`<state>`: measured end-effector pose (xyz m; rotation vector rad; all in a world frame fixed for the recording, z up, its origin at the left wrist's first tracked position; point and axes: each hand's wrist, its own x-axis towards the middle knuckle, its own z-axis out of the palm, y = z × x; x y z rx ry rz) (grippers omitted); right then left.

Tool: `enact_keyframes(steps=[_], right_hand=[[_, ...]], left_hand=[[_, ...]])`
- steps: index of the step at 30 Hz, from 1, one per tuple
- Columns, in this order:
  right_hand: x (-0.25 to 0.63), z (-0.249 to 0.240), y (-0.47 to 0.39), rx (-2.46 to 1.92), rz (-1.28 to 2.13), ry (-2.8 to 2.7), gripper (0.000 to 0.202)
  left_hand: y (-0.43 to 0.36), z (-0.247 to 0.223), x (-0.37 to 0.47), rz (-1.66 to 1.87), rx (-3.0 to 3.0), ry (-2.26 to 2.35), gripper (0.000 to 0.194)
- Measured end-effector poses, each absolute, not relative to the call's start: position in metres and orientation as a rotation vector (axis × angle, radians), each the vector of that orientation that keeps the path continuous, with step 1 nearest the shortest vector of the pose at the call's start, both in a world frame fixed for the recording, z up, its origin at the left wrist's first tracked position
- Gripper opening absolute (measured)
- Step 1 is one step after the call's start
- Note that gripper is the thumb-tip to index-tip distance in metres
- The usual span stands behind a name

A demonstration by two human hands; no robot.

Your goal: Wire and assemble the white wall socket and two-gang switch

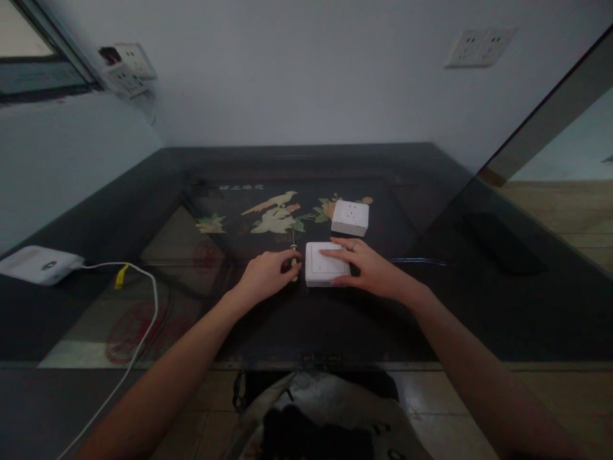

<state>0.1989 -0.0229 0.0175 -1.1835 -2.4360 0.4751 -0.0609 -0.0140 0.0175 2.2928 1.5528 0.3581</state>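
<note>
On the dark table my right hand (371, 268) grips a white light switch on a surface box (317, 263). One finger reaches over its top face, and the thumb lies along its front right side. Just left of the switch, my left hand (268, 273) is closed around a small screwdriver (294, 248) with a pale yellowish handle. Its thin shaft points away from me, and the fingers partly cover the handle. Behind the switch, slightly to the right, sits a white socket box (351, 216) with its holes facing up.
A white device (42, 264) with a cable (156, 294) and a yellow tag (121, 276) lies at the left. Bird-and-flower decoration (275, 217) marks the tabletop (297, 326). Wall sockets (480, 47) are at the upper right and more (128, 69) at the upper left.
</note>
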Motion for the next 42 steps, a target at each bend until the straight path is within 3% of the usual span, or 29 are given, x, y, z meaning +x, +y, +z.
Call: enact_keyframes(steps=[10, 16, 23, 29, 34, 39, 42], right_hand=[[0.187, 0.021, -0.035, -1.251, 0.262, -2.388, 0.049], [0.177, 0.036, -0.040, -1.110, 0.185, -2.297, 0.055], [0.169, 0.030, -0.044, -1.064, 0.247, -2.199, 0.026], [0.183, 0.026, -0.036, -1.181, 0.445, -1.947, 0.018], [0.188, 0.019, -0.028, -1.219, 0.657, -1.810, 0.013], [0.182, 0.017, -0.032, -1.231, 0.779, -1.793, 0.012], [0.178, 0.020, -0.037, -1.241, 0.837, -1.783, 0.013]], left_hand=[[-0.011, 0.026, -0.065, 0.681, 2.205, 1.560, 0.028], [-0.031, 0.033, -0.056, 0.834, 2.228, 1.158, 0.039], [-0.052, 0.024, -0.043, 0.926, 2.160, 0.871, 0.036], [-0.041, 0.013, -0.049, 1.077, 2.051, 1.077, 0.028], [-0.030, 0.000, -0.056, 0.949, 1.994, 1.196, 0.051], [-0.045, -0.001, -0.044, 0.749, 2.061, 1.099, 0.112], [-0.051, -0.004, -0.035, 0.717, 2.087, 1.157, 0.126]])
